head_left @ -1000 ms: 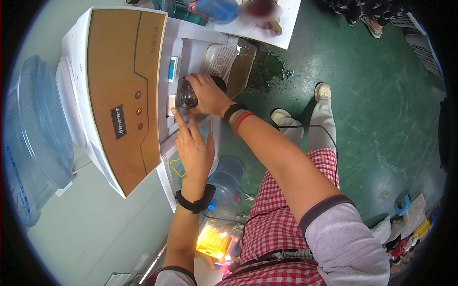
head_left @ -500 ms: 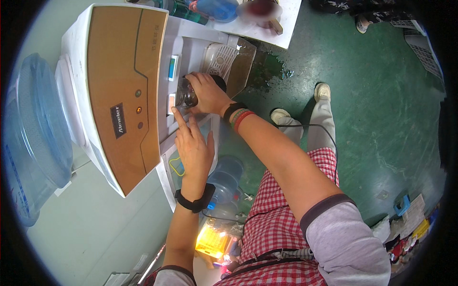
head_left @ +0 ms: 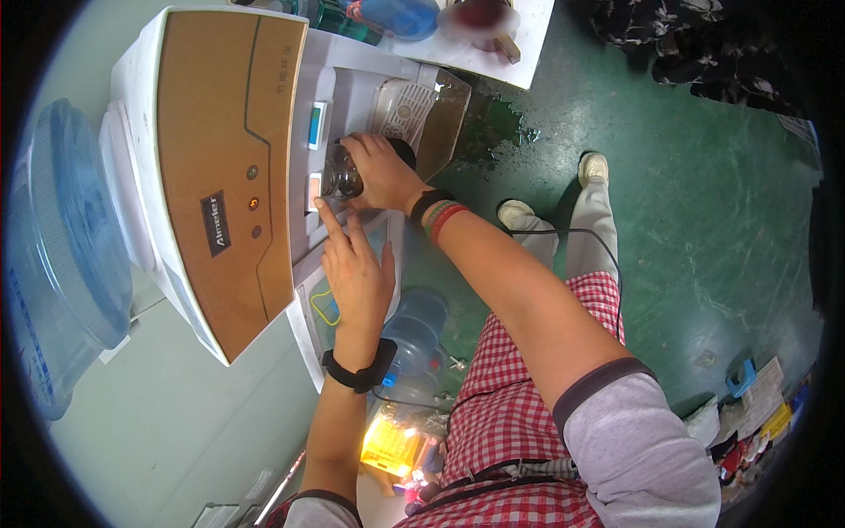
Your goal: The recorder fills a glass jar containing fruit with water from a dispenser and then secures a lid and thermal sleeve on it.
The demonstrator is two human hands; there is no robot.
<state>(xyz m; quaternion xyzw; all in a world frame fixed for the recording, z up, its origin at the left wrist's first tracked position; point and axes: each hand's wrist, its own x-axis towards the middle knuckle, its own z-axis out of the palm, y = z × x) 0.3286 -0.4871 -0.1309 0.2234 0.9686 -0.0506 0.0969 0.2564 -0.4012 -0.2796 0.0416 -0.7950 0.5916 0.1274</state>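
A water dispenser with a brown-gold front panel (head_left: 233, 114) stands at the left, tilted in the picture. My left hand (head_left: 356, 273) has its fingers stretched out, and the index fingertip touches the tap with the pinkish-orange label (head_left: 315, 190). Under that tap my right hand (head_left: 383, 176) is wrapped round a clear bottle (head_left: 343, 172) with a dark end; its mouth sits close against the tap and its middle is hidden by the fingers. Beside it is the other tap, with a blue-green label (head_left: 315, 125). The drip tray (head_left: 407, 107) lies past my right hand.
A large blue water bottle (head_left: 66, 255) is fitted on the dispenser. A white table (head_left: 537, 35) at the top holds bottles and a pot. The green floor (head_left: 704, 229) has a wet patch (head_left: 506, 132). More big bottles (head_left: 414, 330) stand by my apron. Another person's dark patterned clothing (head_left: 704, 44) shows top right.
The other person at the top right has moved further into view. My hands, the bottle and the dispenser stay essentially where they were.
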